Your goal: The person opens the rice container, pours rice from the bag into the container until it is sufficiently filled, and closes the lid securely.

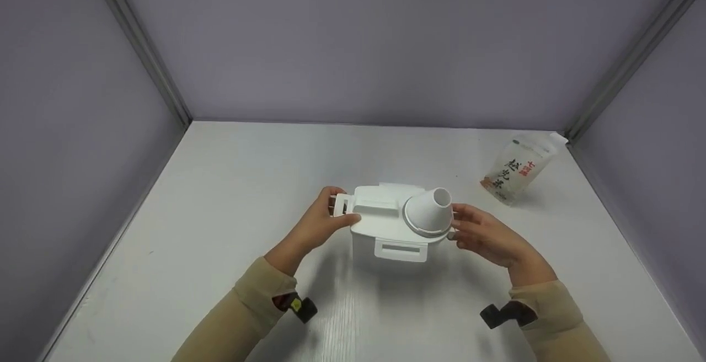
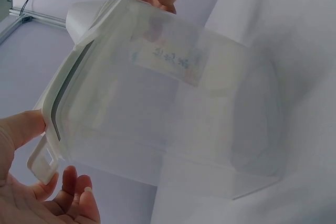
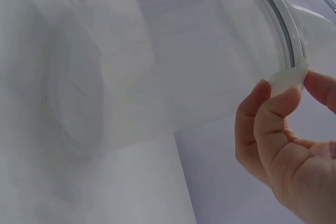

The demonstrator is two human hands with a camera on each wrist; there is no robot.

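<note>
White table (image 1: 231, 185): both hands grip container (image 1: 386, 224)

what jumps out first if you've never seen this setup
A white plastic container in the middle of the white table, with a white funnel-shaped cup on its lid, mouth facing up. The left hand grips the clasp at the container's left end, while the right hand pinches a tab at the lid's rim on the right. A printed pouch leans near the far right corner, apart from everything else.
</note>
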